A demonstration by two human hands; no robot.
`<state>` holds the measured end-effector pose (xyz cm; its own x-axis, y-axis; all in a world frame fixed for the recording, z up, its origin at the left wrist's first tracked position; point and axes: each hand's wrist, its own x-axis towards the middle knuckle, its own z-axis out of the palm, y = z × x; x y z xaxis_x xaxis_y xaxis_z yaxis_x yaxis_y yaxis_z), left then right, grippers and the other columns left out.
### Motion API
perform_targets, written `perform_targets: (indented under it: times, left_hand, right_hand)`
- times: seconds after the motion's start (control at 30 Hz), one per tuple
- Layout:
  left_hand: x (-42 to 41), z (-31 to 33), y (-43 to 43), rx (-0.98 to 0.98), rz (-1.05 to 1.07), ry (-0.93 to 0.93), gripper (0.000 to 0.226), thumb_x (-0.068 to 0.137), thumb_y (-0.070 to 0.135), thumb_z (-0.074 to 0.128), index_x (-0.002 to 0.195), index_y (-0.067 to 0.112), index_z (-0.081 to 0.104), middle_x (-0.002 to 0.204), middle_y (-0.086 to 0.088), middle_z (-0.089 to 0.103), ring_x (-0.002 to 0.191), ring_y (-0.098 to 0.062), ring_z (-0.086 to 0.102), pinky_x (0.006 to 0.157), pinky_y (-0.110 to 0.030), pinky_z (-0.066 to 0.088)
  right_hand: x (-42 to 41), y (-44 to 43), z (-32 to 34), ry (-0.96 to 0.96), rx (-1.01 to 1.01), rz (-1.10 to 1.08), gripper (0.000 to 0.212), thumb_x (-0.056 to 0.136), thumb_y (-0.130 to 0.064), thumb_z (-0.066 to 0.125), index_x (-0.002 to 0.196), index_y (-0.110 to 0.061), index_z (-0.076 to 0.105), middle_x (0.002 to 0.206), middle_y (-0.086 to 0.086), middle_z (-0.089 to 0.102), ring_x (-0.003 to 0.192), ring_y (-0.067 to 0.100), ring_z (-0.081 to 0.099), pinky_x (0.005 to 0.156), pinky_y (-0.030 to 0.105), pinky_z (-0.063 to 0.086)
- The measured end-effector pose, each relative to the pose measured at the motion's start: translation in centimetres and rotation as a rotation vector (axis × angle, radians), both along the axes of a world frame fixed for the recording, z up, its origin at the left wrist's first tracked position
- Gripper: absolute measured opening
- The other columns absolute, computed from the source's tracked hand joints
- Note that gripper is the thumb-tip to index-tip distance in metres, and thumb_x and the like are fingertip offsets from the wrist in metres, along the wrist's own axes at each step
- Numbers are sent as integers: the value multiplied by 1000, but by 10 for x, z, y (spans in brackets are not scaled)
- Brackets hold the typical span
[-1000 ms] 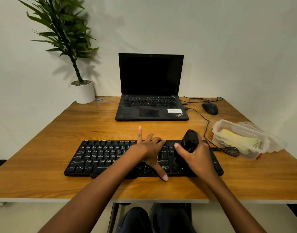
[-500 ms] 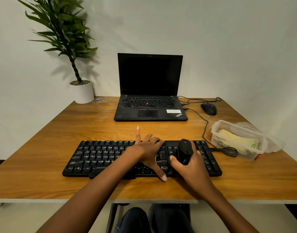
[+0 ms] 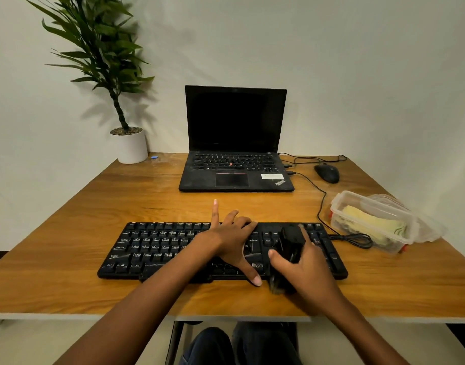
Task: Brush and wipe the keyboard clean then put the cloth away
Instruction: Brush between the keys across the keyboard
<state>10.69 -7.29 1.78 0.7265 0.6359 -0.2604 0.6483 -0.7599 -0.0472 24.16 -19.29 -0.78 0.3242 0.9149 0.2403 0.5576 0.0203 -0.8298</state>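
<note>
A black keyboard point(image 3: 157, 248) lies across the near part of the wooden desk point(image 3: 120, 201). My left hand point(image 3: 234, 238) rests flat on its middle keys, fingers spread, thumb at the front edge. My right hand point(image 3: 305, 272) grips a black brush point(image 3: 289, 248), its bristles down at the keyboard's front edge on the right side. A yellow cloth point(image 3: 370, 225) sits folded inside a clear plastic box point(image 3: 342, 204) at the right of the desk.
An open black laptop point(image 3: 235, 164) stands at the back centre, a black mouse point(image 3: 327, 173) and cables to its right. A potted plant point(image 3: 128, 146) is at the back left. The keyboard's coiled cable point(image 3: 355, 238) lies by the box, whose lid point(image 3: 431, 227) leans behind it.
My right hand has drawn the brush from the keyboard's back rows down to its front edge. My left hand has stayed in place on the keys.
</note>
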Motion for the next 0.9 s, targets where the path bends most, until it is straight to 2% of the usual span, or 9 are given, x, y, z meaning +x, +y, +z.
perform_targets:
  times: [0.07, 0.17, 0.27, 0.43, 0.57, 0.63, 0.7, 0.8, 0.9]
  left_hand:
    - [-8, 0, 0, 2, 6, -10, 128, 63, 78, 60, 150, 16, -11, 159, -3, -8, 143, -27, -21, 95, -67, -30]
    - [-27, 0, 5, -14, 37, 1, 131, 63, 78, 60, 148, 17, -17, 159, -4, -12, 142, -27, -23, 94, -67, -31]
    - [-41, 0, 11, -44, 75, 24, 132, 63, 76, 63, 148, 16, -19, 158, -5, -13, 142, -25, -23, 90, -63, -36]
    - [-41, 1, 11, -37, 68, 1, 132, 62, 75, 64, 149, 13, -15, 159, -6, -8, 144, -22, -18, 88, -60, -38]
    - [-40, 1, 11, -7, 59, 3, 132, 61, 77, 63, 150, 12, -10, 159, -6, -3, 145, -21, -14, 87, -59, -38]
    - [-39, 1, 12, -5, 58, 9, 133, 60, 77, 63, 150, 12, -10, 159, -5, -1, 145, -21, -11, 89, -61, -37]
    - [-38, 2, 12, -15, 58, 12, 134, 60, 77, 64, 149, 12, -11, 159, -4, 1, 145, -21, -7, 90, -63, -36]
    - [-38, 3, 11, -24, 60, 17, 134, 60, 77, 63, 149, 12, -14, 159, -4, 0, 146, -22, -4, 92, -65, -34]
    - [-37, 3, 11, -28, 61, 11, 135, 61, 76, 64, 148, 10, -15, 159, -6, 1, 146, -22, -3, 93, -64, -33]
  right_hand:
    - [5, 11, 16, 111, 22, -8, 21, 84, -29, 64, 98, -20, 52, 86, -5, 60, 79, 3, 58, 62, 16, 43]
    - [18, 37, 31, 212, 130, -71, 24, 85, -28, 63, 98, -11, 54, 87, 0, 61, 84, 11, 60, 63, 22, 43]
    - [21, 61, 35, 124, 118, -53, 30, 84, -28, 66, 107, -13, 53, 90, -3, 61, 83, 9, 58, 64, 17, 41]
    - [9, 90, 33, 7, 82, -4, 32, 82, -28, 69, 105, -19, 49, 83, -12, 56, 74, -3, 52, 62, 9, 40]
    - [-4, 89, 21, -126, 18, -1, 28, 78, -26, 69, 94, -20, 46, 74, -8, 55, 66, 8, 54, 60, 24, 46]
    - [-2, 89, 26, -122, -61, 35, 24, 76, -26, 68, 88, -18, 48, 74, -2, 56, 66, 12, 55, 58, 26, 45]
    - [3, 91, 34, -89, -45, 23, 23, 78, -24, 68, 90, -15, 50, 77, -1, 57, 66, 8, 55, 53, 17, 42]
    - [2, 88, 32, -66, 80, -56, 28, 81, -26, 68, 100, -16, 48, 76, -10, 56, 66, -2, 53, 50, 7, 40]
    - [-7, 73, 16, -123, 47, -27, 29, 79, -26, 68, 96, -20, 46, 72, -7, 56, 64, 7, 56, 53, 18, 45]
